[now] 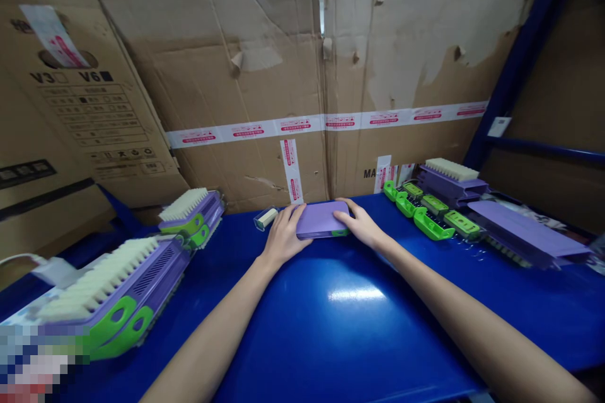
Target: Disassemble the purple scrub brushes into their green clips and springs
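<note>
While held at both ends, purple box [324,215]: sits at the twelve o'clock side of blue table [350,352], near cardboard wall [236,75]; cannot tell if touching the tabletop or slightly raised.
Left hand [283,236]: grips purple box at the nine o'clock end, fingers over the top edge, thumb along the near side.
Right hand [363,225]: grips the three o'clock end, thumb on top, fingertip at the far corner.
Small clear case [266,219]: lies just beside left hand, toward nine o'clock, cream block inside.
Far brush [208,211]: stands at ten o'clock, cream bristles up, green clips on the side.
Near brush [146,283]: stands at nine o'clock, with similar bristles and clips.
Green clips [432,225]: lie in a row at two o'clock, beside flat purple piece [527,233].
</note>
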Motion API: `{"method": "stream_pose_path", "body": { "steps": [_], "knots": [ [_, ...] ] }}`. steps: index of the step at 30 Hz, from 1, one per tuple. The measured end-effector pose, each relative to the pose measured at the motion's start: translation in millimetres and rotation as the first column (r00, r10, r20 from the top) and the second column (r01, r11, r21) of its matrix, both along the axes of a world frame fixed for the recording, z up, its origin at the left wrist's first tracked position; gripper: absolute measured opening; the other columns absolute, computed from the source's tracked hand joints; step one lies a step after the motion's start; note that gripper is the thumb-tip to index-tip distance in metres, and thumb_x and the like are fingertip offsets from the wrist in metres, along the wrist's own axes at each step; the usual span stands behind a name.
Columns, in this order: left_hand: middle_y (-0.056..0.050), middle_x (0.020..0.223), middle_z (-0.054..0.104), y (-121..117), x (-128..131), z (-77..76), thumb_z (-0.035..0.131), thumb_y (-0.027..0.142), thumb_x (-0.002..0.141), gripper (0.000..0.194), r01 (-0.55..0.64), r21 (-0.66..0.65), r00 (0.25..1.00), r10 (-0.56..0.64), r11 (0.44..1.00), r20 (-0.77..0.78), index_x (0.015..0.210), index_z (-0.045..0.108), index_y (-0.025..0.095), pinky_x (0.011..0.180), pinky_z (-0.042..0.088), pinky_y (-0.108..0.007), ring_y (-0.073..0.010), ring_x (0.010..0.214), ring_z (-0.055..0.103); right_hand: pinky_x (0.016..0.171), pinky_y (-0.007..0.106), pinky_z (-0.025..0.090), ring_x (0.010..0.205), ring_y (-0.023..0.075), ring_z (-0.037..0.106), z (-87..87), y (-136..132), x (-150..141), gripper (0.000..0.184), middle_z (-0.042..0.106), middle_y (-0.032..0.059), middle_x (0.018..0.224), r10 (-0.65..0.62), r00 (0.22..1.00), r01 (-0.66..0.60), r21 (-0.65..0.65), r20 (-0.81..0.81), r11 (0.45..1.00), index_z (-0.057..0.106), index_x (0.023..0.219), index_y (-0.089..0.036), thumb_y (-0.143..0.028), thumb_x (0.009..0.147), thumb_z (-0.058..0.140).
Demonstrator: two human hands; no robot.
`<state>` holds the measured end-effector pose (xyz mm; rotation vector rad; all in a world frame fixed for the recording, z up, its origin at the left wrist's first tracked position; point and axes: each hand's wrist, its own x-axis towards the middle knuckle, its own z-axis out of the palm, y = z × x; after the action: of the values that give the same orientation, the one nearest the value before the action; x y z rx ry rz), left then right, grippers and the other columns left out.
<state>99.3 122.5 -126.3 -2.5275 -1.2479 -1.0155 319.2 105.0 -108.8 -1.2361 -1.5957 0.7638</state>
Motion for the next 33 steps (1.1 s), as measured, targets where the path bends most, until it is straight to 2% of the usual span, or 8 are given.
{"method": "stream_pose_path", "body": {
  "steps": [2,5,8,11,15,19,25,33],
  "knots": [
    [-0.012,0.13,0.047,1.4,-2.1,-1.1,0.072,0.023,0.064,0.076,0.015,-0.028,0.999,-0.013,1.0,0.048,0.133,0.039,0.018,0.1,0.043,-0.042,-0.0278,0.119,0.049,0.101,0.038,0.039,0.114,0.0221,0.054,-0.2,-2.8,-1.2,0.059,0.057,0.0112,0.126,0.042,0.998,-0.045,0.047,0.047,0.998,0.047,0.126,-0.017,-0.047,0.077,0.06],
    [-0.011,0.129,0.048,3.2,-4.3,-1.9,0.071,0.026,0.067,0.072,0.058,-0.046,0.993,-0.053,0.997,0.105,0.132,0.039,0.019,0.1,0.043,-0.04,-0.0258,0.119,0.05,0.103,0.038,0.038,0.118,0.0228,0.051,0.1,-5.6,-1.2,0.079,0.053,0.0125,0.131,0.13,0.99,-0.133,0.059,0.06,0.989,0.039,0.133,-0.016,-0.049,0.068,0.07],
    [-0.011,0.13,0.048,5.1,-5.8,-3.6,0.07,0.03,0.069,0.071,0.076,-0.044,0.99,-0.07,0.996,0.124,0.133,0.039,0.021,0.1,0.043,-0.041,-0.0257,0.119,0.05,0.104,0.038,0.037,0.12,0.0241,0.049,0.1,-5.9,-0.3,0.09,0.05,0.0138,0.132,0.143,0.987,-0.149,0.09,0.075,0.985,0.036,0.134,-0.015,-0.045,0.06,0.077],
    [-0.013,0.135,0.046,6.3,-6.4,-5.9,0.071,0.033,0.069,0.074,0.045,-0.035,0.995,-0.042,0.998,0.088,0.134,0.039,0.021,0.101,0.042,-0.043,-0.028,0.123,0.047,0.103,0.039,0.038,0.119,0.0254,0.049,0.0,-5.8,-1.0,0.089,0.051,0.0143,0.13,0.101,0.991,-0.111,0.125,0.089,0.986,0.036,0.133,-0.015,-0.042,0.058,0.077],
    [-0.015,0.133,0.05,5.1,-5.8,-6.0,0.074,0.045,0.065,0.078,0.007,0.032,1.0,-0.008,0.999,0.022,0.132,0.042,0.02,0.106,0.034,-0.052,-0.0305,0.121,0.049,0.101,0.041,0.039,0.117,0.0264,0.05,1.0,-7.7,-3.9,0.086,0.052,0.0132,0.128,0.078,0.992,-0.094,0.17,0.099,0.981,0.04,0.13,-0.017,-0.042,0.057,0.077],
    [-0.015,0.131,0.053,2.4,-5.3,-3.1,0.072,0.051,0.067,0.075,0.009,0.128,0.998,-0.002,0.992,-0.055,0.129,0.047,0.018,0.11,0.024,-0.055,-0.0308,0.122,0.049,0.101,0.042,0.039,0.117,0.0264,0.051,4.2,-9.1,-2.0,0.082,0.052,0.0133,0.129,0.101,0.981,-0.131,0.185,0.167,0.974,0.044,0.13,-0.017,-0.042,0.059,0.076],
    [-0.014,0.12,0.06,1.6,-6.4,0.3,0.071,0.05,0.068,0.068,0.035,0.202,0.997,-0.02,0.979,-0.074,0.124,0.051,0.017,0.106,0.032,-0.05,-0.0286,0.111,0.056,0.101,0.04,0.039,0.116,0.0261,0.052,10.4,-8.8,3.5,0.077,0.051,0.0146,0.129,0.141,0.939,-0.214,0.216,0.313,0.953,0.048,0.131,-0.012,-0.031,0.061,0.071],
    [-0.013,0.113,0.059,1.5,-7.2,1.8,0.073,0.049,0.066,0.069,0.061,0.188,0.997,-0.051,0.98,-0.056,0.123,0.052,0.017,0.09,0.045,-0.044,-0.0296,0.103,0.056,0.098,0.039,0.043,0.114,0.0254,0.054,14.0,-9.6,8.8,0.082,0.051,0.0142,0.132,0.188,0.934,-0.235,0.125,0.304,0.964,0.042,0.136,-0.012,-0.025,0.06,0.069]
  ]
}}
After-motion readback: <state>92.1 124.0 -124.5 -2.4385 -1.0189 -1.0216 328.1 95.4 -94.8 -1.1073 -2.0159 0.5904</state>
